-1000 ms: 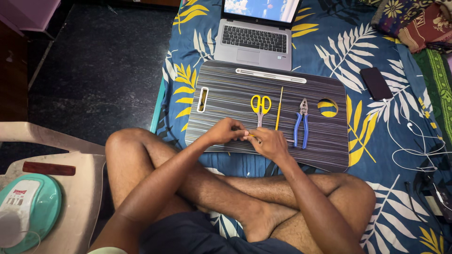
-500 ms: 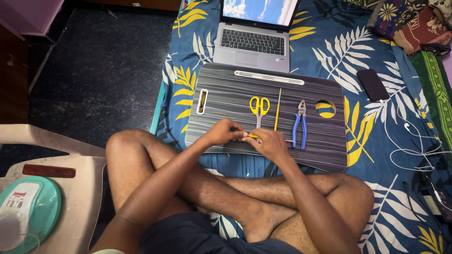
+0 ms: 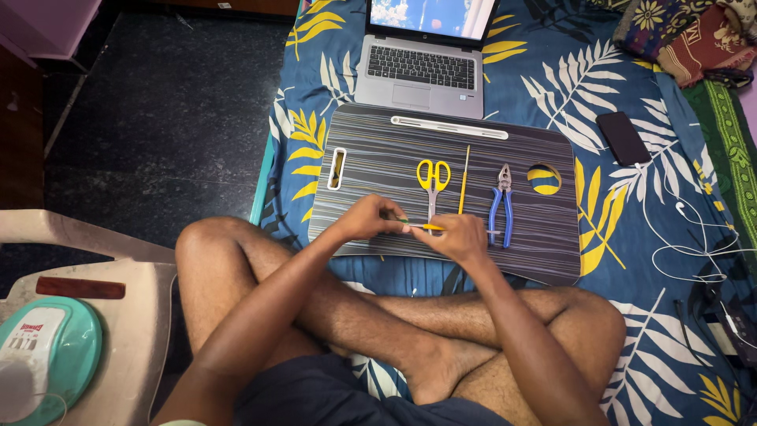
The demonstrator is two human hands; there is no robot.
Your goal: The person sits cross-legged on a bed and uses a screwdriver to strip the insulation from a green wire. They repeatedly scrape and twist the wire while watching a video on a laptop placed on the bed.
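While both arms are bent in over the crossed legs, a thin yellow and green wire (image 3: 416, 226) is pinched between the left hand (image 3: 364, 218) and right hand (image 3: 457, 237). It is held flat just below the yellow scissors (image 3: 432, 180). Its ends are hidden by the fingers.

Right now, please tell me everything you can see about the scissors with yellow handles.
The yellow-handled scissors lie flat on the striped lap desk, closed, their two yellow loop handles towards the laptop and their grey metal blades pointing at the person. A thin yellow stick lies just beside them. The blade tips reach towards the hands; contact cannot be told.
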